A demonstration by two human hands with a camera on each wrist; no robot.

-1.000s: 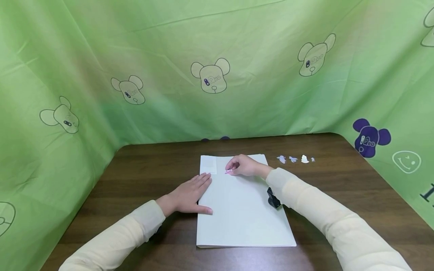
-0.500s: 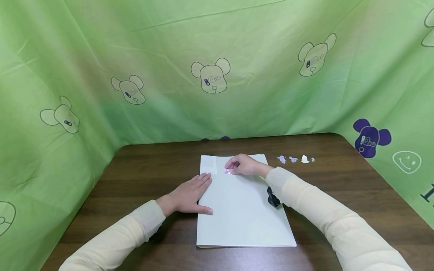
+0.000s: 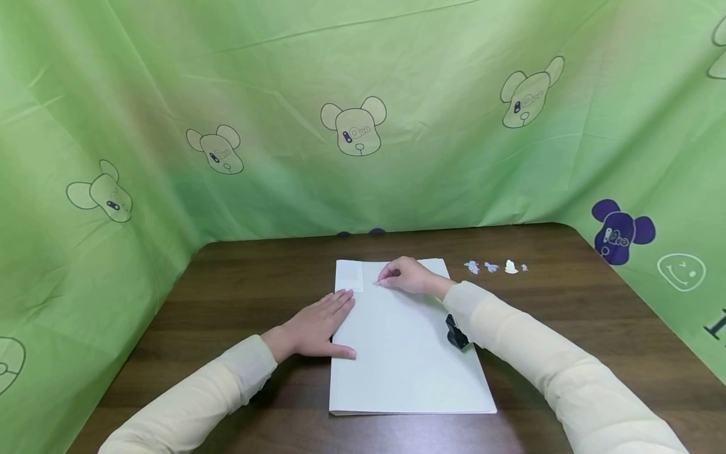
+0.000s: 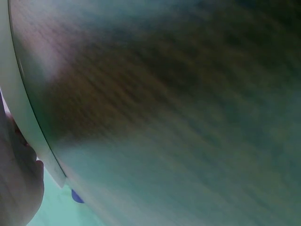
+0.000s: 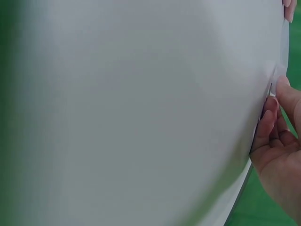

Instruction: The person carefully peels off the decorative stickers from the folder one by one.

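the small cutout (image 3: 377, 283) has tipped since the earlier frame: half a second ago its pink face showed below the fingertips, and now it reads as a thin pale sliver. the right hand (image 3: 412, 275) has barely shifted, and the left hand (image 3: 317, 325) lies as it did.

the right arm reaches in from the lower right, the hand over the far part of a white pad (image 3: 408, 353), thumb and fingertips pinching the cutout. the left hand lies palm down along the pad's left edge, fingers extended towards the far end, thumb stuck out across the white surface.

the cutout is at the right hand's fingertips, above or against the pad, to the right of a pale slip (image 3: 353, 275) in the far left corner; whether it touches the surface i cannot tell. four more cutouts (image 3: 491, 267) lie in a row on the brown table (image 3: 249, 271), beyond the right forearm.

the right wrist view shows the thumb and curled fingers from the side, which the head view hides. the left wrist view is mostly blurred tabletop, with the pad's edge and part of the left hand at the left.
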